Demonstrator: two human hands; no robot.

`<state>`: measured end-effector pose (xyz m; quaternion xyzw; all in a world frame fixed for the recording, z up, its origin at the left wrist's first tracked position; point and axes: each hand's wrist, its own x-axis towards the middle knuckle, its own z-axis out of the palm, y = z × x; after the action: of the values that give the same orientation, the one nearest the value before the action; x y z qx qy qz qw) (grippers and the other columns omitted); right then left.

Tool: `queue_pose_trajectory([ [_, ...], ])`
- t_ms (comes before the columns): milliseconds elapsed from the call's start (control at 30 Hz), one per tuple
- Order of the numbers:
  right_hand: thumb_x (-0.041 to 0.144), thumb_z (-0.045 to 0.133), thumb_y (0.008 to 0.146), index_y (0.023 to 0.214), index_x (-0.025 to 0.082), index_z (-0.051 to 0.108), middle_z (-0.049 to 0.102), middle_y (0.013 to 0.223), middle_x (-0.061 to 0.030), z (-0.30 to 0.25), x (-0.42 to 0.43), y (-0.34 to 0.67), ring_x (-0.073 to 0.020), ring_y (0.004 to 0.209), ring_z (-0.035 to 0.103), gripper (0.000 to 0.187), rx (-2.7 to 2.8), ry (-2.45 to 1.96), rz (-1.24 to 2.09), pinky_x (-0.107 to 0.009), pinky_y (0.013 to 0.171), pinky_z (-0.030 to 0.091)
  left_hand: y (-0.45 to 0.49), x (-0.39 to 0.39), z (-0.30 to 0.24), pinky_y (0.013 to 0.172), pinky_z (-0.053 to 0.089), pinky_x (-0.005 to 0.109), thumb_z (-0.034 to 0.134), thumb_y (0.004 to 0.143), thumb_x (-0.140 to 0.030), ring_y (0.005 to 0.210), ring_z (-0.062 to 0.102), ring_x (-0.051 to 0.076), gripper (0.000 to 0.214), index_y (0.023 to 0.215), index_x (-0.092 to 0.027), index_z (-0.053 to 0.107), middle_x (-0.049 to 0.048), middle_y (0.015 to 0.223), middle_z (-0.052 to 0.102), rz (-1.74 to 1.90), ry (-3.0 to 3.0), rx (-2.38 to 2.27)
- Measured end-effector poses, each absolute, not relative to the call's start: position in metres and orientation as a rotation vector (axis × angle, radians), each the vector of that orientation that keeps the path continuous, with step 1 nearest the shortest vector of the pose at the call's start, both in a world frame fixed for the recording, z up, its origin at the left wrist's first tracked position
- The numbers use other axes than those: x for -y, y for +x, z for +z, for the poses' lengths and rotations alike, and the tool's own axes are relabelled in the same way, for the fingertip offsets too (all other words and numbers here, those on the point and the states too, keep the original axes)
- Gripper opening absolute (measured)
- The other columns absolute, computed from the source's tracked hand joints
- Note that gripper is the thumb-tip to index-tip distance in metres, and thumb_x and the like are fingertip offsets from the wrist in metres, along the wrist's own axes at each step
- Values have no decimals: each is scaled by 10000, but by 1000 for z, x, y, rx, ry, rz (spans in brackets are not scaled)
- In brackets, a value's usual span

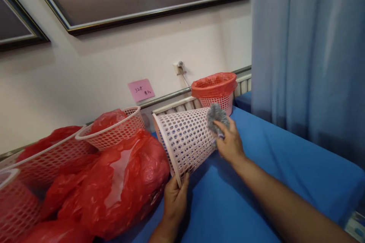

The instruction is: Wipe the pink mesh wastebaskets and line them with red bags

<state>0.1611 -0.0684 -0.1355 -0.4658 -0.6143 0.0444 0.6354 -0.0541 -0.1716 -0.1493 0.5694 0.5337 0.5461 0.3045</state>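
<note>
In the head view, a pale pink perforated basket (188, 133) is tipped on its side at the middle of the scene, its mouth turned left and its narrower base turned right; blue shows through its holes. The left hand (175, 199) grips the near part of its rim, thumb and fingers closed around the edge. The right hand (230, 142) has its fingers closed on a grey fuzzy cloth (217, 117), which is pressed to the basket at its base end.

Beyond, to the far right, stands an upright basket (218, 102) with a red liner (213, 90) inside, folded down over the rim. On the far left, another pink basket (122, 134) holds a bunched red bag (108, 120). Left of it, a wider basket (59, 159) also has red plastic in it. At the near left edge, one more basket (17, 207) is cut off, and its contents cannot be made out.

A bulging red plastic bag (128, 186) lies just left of the tipped basket; what fills it cannot be told. The blue surface (285, 182) stretches beneath and to the right, towards a blue curtain (308, 53).
</note>
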Motion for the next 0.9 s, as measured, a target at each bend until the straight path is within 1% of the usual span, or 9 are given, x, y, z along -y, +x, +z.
queue_pose_trajectory([
  [133, 156, 584, 809, 1347, 238, 629, 405, 1523, -137, -133, 74, 161, -347, 1382, 494, 546, 1409, -1053, 123, -572, 1141, 449, -53, 172, -159, 1106, 497, 510, 645, 911, -540, 1183, 695, 323, 467, 1162, -167, 773, 127, 1194, 773, 1361, 1711, -1394],
  [200, 129, 572, 770, 1395, 257, 589, 342, 1577, -124, -131, 102, 145, -347, 1418, 451, 638, 1629, -816, 21, -560, 1143, 447, -55, 171, -161, 1057, 537, 497, 648, 908, -536, 1111, 724, 316, 460, 1170, -180, 772, 120, 1168, 782, 1355, 1765, -1385],
  [267, 170, 582, 751, 1429, 269, 557, 322, 1588, -117, -129, 128, 129, -334, 1374, 487, 686, 1815, -529, -56, -530, 1102, 488, -58, 169, -162, 985, 583, 474, 679, 875, -553, 997, 751, 308, 445, 1107, -190, 792, 115, 1113, 797, 1361, 1790, -1360],
  [333, 203, 594, 737, 1424, 269, 563, 347, 1575, -118, -129, 137, 124, -325, 1327, 523, 691, 1885, -390, -84, -507, 1062, 519, -60, 168, -164, 978, 588, 475, 696, 856, -557, 991, 753, 314, 425, 1059, -198, 803, 113, 1102, 801, 1367, 1786, -1349],
  [467, 116, 566, 729, 1328, 235, 653, 405, 1547, -135, -137, 89, 152, -346, 1373, 492, 617, 1643, -863, 11, -556, 1124, 462, -59, 166, -167, 1119, 484, 530, 647, 912, -510, 1209, 686, 326, 437, 1192, -197, 770, 114, 1225, 766, 1362, 1748, -1414],
  [567, 143, 561, 767, 1297, 191, 681, 458, 1476, -174, -143, 45, 180, -365, 1335, 541, 545, 1332, -1284, 235, -596, 1133, 448, -55, 165, -166, 1158, 446, 525, 624, 937, -481, 1263, 656, 314, 433, 1256, -213, 746, 111, 1297, 735, 1298, 1825, -1406],
  [633, 163, 570, 779, 1296, 197, 680, 469, 1459, -165, -143, 39, 185, -360, 1323, 558, 530, 1272, -1328, 291, -590, 1131, 455, -53, 164, -165, 1159, 449, 516, 610, 949, -461, 1272, 651, 307, 424, 1282, -227, 732, 108, 1317, 725, 1262, 1887, -1385],
  [767, 135, 578, 750, 1359, 272, 626, 386, 1560, -105, -133, 87, 158, -337, 1409, 467, 626, 1618, -875, 79, -553, 1139, 450, -54, 163, -161, 1114, 495, 515, 612, 941, -463, 1212, 684, 307, 388, 1216, -230, 755, 110, 1251, 754, 1266, 1919, -1370],
  [900, 202, 589, 708, 1392, 293, 590, 424, 1526, -93, -123, 143, 129, -303, 1266, 558, 690, 1918, -381, 0, -483, 1030, 530, -59, 171, -152, 910, 617, 455, 717, 837, -547, 963, 752, 317, 409, 1030, -194, 788, 104, 957, 798, 1310, 1854, -1349],
])
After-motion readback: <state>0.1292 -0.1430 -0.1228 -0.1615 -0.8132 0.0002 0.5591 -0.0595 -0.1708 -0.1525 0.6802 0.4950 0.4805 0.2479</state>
